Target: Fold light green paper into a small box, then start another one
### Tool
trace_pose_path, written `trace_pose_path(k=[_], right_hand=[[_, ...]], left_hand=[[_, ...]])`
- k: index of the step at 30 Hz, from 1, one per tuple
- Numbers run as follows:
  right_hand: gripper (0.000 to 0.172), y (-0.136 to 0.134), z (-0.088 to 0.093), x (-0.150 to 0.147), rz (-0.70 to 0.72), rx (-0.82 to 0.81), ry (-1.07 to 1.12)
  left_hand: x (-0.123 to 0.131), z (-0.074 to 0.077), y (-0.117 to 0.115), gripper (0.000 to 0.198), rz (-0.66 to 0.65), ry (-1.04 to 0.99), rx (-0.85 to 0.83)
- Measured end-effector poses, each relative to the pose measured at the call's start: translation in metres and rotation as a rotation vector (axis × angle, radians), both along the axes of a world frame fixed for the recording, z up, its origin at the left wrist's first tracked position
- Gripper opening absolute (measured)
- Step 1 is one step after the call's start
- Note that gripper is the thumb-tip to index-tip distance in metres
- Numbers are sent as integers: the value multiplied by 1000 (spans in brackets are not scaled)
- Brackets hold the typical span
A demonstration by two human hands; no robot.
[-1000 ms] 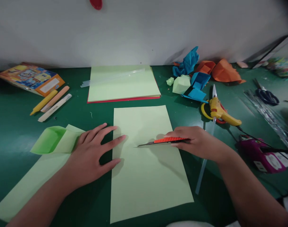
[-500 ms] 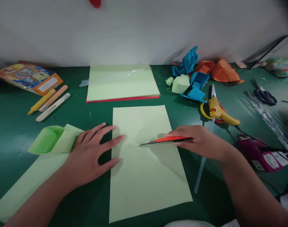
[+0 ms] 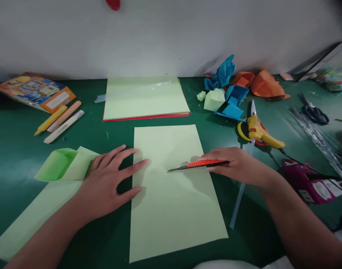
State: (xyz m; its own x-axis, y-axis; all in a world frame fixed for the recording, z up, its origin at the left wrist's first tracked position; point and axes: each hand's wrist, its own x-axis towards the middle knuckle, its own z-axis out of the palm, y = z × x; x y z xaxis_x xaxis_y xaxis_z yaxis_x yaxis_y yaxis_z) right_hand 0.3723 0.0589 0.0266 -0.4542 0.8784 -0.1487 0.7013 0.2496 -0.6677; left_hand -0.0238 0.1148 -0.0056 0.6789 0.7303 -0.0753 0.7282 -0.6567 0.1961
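cutter (image 3: 199, 164) in right hand (image 3: 238, 166) on paper (image 3: 173, 194)

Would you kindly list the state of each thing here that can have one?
Left hand: flat, fingers spread, pressing the sheet's left edge.
Right hand: closed on the cutter.
Orange-handled cutter knife: blade out, tip on the sheet.
Pale green paper sheet: flat on the green mat.
Green folded paper: folded, partly open.
Yellow glue gun: lying on its side.
Black-handled scissors: closed, as far as I can tell.
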Motion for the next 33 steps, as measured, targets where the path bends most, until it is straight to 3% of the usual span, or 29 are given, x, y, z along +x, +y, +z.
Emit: trace_pose_path(k=[33], right_hand=[[36, -10, 0, 16, -88, -39, -7]], left_hand=[[3, 3, 1, 55, -9, 46, 11]])
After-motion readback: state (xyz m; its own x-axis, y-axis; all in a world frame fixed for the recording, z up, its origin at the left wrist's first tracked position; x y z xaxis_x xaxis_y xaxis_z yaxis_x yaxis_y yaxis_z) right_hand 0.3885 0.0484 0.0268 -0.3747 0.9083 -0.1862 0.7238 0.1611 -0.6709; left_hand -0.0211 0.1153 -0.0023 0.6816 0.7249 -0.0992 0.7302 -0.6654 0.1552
